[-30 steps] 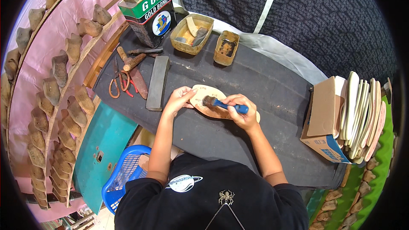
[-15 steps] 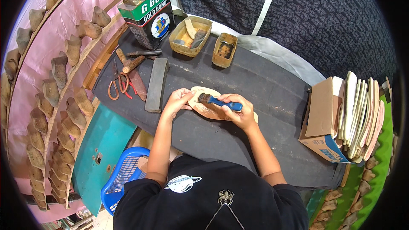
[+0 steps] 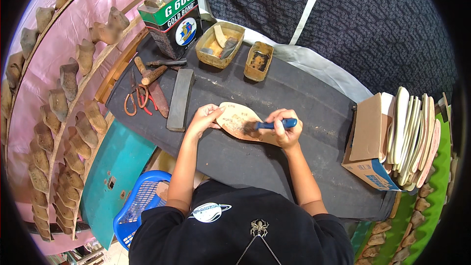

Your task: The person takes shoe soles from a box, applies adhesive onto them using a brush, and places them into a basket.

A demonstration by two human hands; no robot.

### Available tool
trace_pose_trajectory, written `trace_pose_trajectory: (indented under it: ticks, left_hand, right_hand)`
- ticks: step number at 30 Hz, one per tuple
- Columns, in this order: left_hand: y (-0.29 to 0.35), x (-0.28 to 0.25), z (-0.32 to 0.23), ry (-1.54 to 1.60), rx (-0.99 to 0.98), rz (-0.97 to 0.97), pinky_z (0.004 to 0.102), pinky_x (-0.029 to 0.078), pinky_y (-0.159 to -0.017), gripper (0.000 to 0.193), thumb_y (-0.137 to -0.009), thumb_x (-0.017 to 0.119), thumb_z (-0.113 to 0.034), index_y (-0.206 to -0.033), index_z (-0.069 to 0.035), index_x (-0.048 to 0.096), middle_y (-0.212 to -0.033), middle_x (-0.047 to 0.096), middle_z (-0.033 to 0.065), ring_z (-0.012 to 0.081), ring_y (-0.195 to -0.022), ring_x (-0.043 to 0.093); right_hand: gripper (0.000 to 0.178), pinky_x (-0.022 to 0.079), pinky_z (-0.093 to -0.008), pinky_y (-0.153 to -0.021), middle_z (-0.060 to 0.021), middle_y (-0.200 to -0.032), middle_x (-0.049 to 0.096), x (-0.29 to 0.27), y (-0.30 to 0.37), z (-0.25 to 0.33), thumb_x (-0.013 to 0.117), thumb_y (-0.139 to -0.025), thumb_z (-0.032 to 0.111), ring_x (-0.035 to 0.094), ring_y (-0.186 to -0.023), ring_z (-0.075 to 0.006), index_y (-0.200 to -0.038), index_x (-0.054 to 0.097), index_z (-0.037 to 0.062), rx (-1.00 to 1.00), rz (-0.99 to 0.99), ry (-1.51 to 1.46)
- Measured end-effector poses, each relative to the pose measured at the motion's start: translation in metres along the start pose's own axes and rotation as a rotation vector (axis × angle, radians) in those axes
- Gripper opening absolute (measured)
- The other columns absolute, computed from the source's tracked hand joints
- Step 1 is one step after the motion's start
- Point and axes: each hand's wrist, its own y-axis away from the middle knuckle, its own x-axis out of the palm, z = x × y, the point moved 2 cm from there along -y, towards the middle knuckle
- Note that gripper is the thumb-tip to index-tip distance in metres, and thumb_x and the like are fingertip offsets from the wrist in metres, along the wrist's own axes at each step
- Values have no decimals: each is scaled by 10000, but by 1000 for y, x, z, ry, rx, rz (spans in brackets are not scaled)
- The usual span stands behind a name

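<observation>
A tan shoe insole lies on the dark cloth of the table, with darker wet-looking smears across its middle. My left hand pinches its wide left end between thumb and fingers. My right hand is wrapped round the blue handle of a brush. The dark bristles, blurred by motion, are at the insole's narrower middle. Part of the insole's right end is hidden under my right hand.
Left of my hands lie a grey sharpening stone, scissors and a hammer. Behind stand a metal can and two crusted tubs. At right, a cardboard box holds several insoles.
My right hand has moved the brush right along the insole, from its wide end to its middle. My left hand keeps its place on the wide end.
</observation>
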Motion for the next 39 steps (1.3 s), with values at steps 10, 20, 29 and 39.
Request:
trace_pose_trajectory:
  ticks: [10, 20, 29, 39]
  left_hand:
    - [-2, -1, 2, -11, -4, -8, 206, 487, -517, 228, -792, 584, -264, -841, -45, 543, -753, 573, 15, 71, -647, 561]
    - [-2, 1, 1, -9, 3, -9, 202, 485, -510, 229, -791, 585, -264, -841, -45, 543, -755, 574, 14, 69, -650, 563]
    - [-1, -1, 4, -46, 41, -20, 188, 480, -498, 233, -799, 569, -289, -838, -60, 550, -729, 581, 8, 62, -619, 564]
    - [-1, 2, 1, -27, 16, -20, 195, 476, -498, 212, -798, 576, -251, -821, -43, 541, -735, 575, 8, 64, -642, 559]
  right_hand:
    - [85, 421, -237, -501, -92, -662, 567, -5, -1, -11, 554, -742, 36, 544, -552, -138, -715, 474, 22, 50, 22, 2]
    - [85, 460, -263, -660, -124, -809, 601, 3, 0, -8, 553, -780, 54, 582, -743, -163, -808, 491, 3, 241, -4, -155]
    - [121, 426, -234, -513, -75, -628, 555, -16, -3, -14, 539, -768, 85, 544, -560, -130, -688, 468, 29, 154, 35, 18]
    - [93, 470, -260, -644, -125, -800, 589, 3, -2, -15, 524, -805, 90, 578, -713, -154, -815, 481, 8, 246, 30, -71]
